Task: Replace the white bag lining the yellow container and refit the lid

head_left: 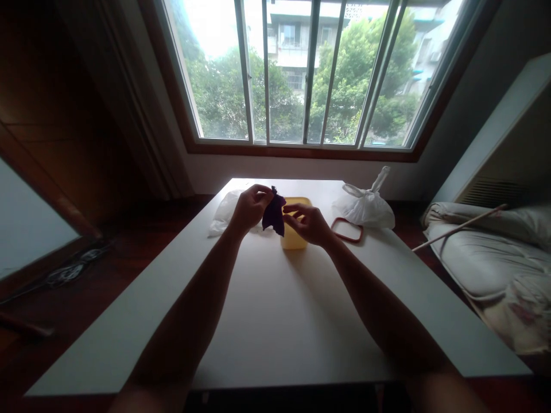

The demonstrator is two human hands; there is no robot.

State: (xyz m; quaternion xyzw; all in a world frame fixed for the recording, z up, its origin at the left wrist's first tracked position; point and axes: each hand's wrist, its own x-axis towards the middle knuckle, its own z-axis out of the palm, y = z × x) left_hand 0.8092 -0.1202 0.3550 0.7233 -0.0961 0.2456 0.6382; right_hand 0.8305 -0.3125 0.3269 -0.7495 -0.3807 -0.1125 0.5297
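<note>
Head view: the white desk (267, 321) narrows toward the window (284, 80), its far edge just short of the wall and its near edge running below the forearms. A broad stretch of white surface lies between the two forearms, with more along both long sides; the nearest things, at the far end, stand close together.

Above that end, the left hand (252, 207) has its grip clamped on the upper part of a dark purple cloth (272, 218), which hangs just in front of a yellow container (295, 241). The right hand (309, 223) reaches to the cloth's right edge, fingers bent; whether its grip pinches the fabric, I cannot tell. Dim light swallows the cloth's folds.

Cloth and right hand cover much of the container, so its contents are hidden. Right of it lies a red-rimmed square piece (361, 232), beside a knotted white bag (365, 207). Another white bag (221, 217) sits partly behind the left hand; what either holds is unclear.
</note>
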